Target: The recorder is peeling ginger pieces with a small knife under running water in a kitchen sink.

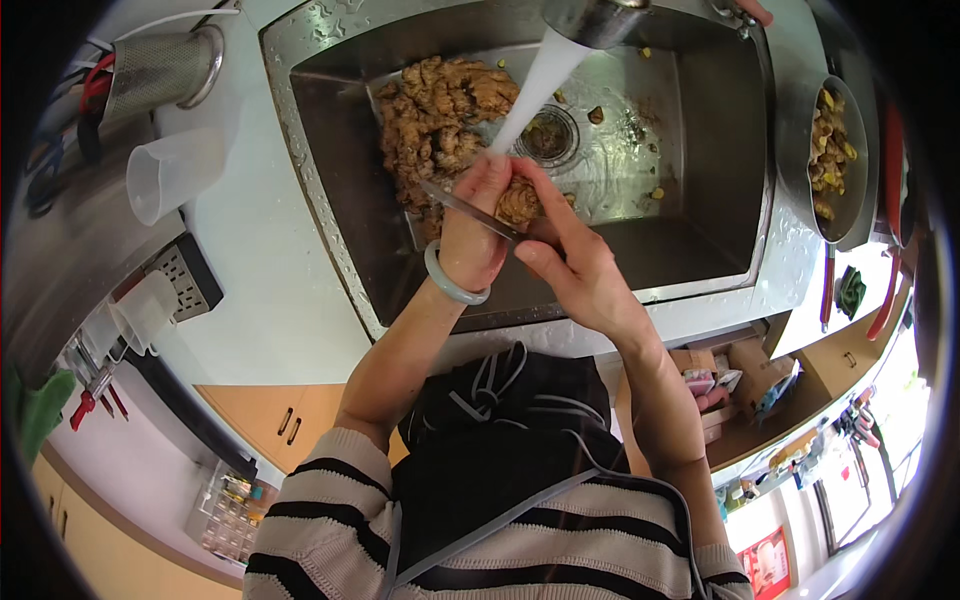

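Note:
Over a stainless steel sink (pixel 712 127), my left hand (pixel 480 217), with a pale bangle at its wrist, holds a piece of ginger root (pixel 519 201). My right hand (pixel 574 259) grips a knife; its blade (pixel 469 208) crosses in front of the left hand, pointing to the upper left. The handle is mostly hidden by the fingers. Water (pixel 536 90) pours from the faucet (pixel 596 22) onto the left hand. A heap of unpeeled ginger (pixel 442 105) lies in the sink's left part, and small scraps lie around the drain (pixel 546 135).
Right of the sink, a metal pan (pixel 799 165) holds ginger pieces (pixel 829 154). On the left counter stand a perforated metal utensil holder (pixel 161 71), a translucent plastic cup (pixel 176 172) and a slotted black-edged rack (pixel 184 277). Below right is an open drawer or cupboard with boxes. Fingers show near the top right edge.

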Demonstrator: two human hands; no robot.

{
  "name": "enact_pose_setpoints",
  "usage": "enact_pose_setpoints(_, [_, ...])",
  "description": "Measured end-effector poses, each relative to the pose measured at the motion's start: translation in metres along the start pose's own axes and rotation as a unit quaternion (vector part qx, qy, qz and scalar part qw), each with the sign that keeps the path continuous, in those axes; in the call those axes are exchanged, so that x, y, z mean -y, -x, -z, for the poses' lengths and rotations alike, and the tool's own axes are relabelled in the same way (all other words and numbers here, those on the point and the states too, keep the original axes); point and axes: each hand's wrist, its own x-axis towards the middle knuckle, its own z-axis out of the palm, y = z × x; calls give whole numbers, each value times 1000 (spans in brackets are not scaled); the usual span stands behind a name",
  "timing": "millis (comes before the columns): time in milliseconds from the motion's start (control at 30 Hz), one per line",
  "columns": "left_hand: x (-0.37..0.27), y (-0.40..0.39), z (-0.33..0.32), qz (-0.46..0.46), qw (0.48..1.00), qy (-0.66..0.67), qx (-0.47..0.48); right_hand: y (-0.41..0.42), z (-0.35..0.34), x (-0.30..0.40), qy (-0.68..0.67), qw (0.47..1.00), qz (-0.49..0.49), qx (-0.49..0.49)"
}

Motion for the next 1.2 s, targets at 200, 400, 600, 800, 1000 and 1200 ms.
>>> enact_pose_setpoints(200, [-3, -2, 8, -5, 999, -33, 20, 2, 0, -6, -9, 999, 43, 6])
enact_pose_setpoints(400, [0, -2, 8, 13, 998, -7, 69, -6, 13, -12, -146, 989, 15, 6])
enact_pose_setpoints(600, [-11, -4, -7, -4, 1000, -19, 16, -1, 10, 3, -174, 985, -10, -8])
enact_pose_setpoints(800, [-10, -12, 8, -73, 992, -48, 92, -3, 4, -1, -107, 993, 45, -28])
enact_pose_setpoints(1000, [-11, -11, -8, -40, 999, -19, 26, -10, 8, -8, -245, 969, -18, -5])
enact_pose_setpoints(1200, [-18, -15, 10, 111, 983, 76, 127, -11, 19, 5, -186, 982, -2, 26])
